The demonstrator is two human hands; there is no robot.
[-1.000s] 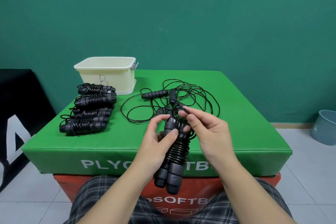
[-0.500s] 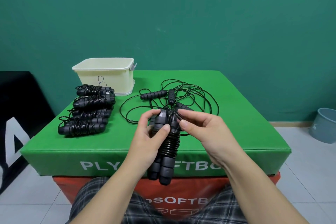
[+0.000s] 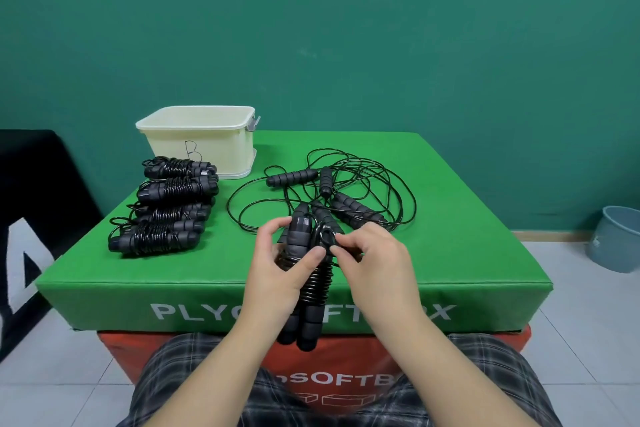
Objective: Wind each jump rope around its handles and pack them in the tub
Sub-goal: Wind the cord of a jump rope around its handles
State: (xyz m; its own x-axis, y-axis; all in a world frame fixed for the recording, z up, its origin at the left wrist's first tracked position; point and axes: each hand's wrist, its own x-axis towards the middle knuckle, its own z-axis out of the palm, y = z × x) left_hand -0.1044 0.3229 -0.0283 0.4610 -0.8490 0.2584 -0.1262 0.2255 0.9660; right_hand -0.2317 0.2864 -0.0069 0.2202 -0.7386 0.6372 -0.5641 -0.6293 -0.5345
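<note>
My left hand [image 3: 277, 267] grips a black jump rope [image 3: 310, 302] whose cord is coiled around its two paired handles, held upright over the front edge of the green box. My right hand [image 3: 372, 258] pinches the small end loop of cord beside the upper handle ends. Several wound black ropes [image 3: 166, 204] lie in a row at the left. A tangle of loose ropes [image 3: 332, 191] with foam handles spreads behind my hands. The cream tub [image 3: 201, 146], marked B, stands at the back left; its inside is hidden.
The green soft plyo box [image 3: 467, 253] sits on a red box [image 3: 346, 378] in front of a green wall. A grey-blue bucket [image 3: 616, 239] stands on the tiled floor at right. A black mat [image 3: 31, 204] leans at left. My plaid-clad legs are below.
Both hands have lifted the wound rope slightly up and forward. My right fingers shifted from the upper coil to pinching the small end loop of cord.
</note>
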